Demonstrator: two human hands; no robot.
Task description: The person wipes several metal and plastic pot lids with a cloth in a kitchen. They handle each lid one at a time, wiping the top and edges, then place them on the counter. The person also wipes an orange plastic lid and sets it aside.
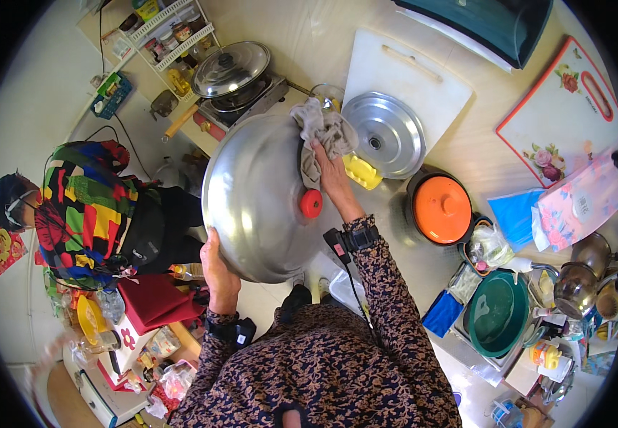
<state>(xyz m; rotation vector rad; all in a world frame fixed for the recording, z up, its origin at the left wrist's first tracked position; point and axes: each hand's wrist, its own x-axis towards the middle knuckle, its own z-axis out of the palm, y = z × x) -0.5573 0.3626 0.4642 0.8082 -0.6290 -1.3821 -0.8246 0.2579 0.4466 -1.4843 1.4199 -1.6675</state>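
A large domed metal pot lid point(266, 198) with a red knob point(311, 204) is held up before me, tilted. My left hand point(219, 273) grips its lower left rim, thumb on the outer face. Against the lid's upper right side, my right hand point(333, 176) presses a crumpled grey cloth point(324, 128). Just beyond the cloth a smaller round metal lid point(394, 134) leans on a white cutting board point(373, 64). A yellow plastic item point(363, 171) lies beside that lid.
A gas stove point(212, 120) carries a lidded pan point(231, 69). An orange-lidded pot point(443, 209) stands on the counter to the right, near a sink holding a green basin point(499, 313). Another person point(100, 214) in a colourful patchwork top is at left, near piled boxes point(154, 299).
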